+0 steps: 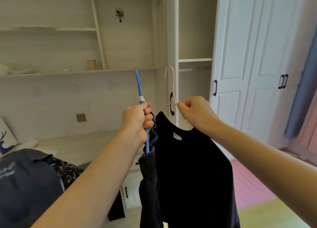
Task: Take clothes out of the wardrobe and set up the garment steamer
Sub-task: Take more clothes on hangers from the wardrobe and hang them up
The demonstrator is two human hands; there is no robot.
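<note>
In front of the open white wardrobe (195,60), a black crew-neck top with a white neck label (192,172) hangs from a thin pale pink wire hanger (172,83). The raised right hand (195,113) pinches the hanger's neck, the top draping below. The left hand (137,121) is clenched round a blue plastic hanger (139,92) carrying a dark ribbed knit garment (149,176) beneath the fist.

sweater (192,167) right of trousers (148,184) (touching)

Matt black cloth top (193,172), ribbed dark knit garment (148,184), smooth blue plastic hanger (139,87), smooth pale hanger (172,83).
</note>
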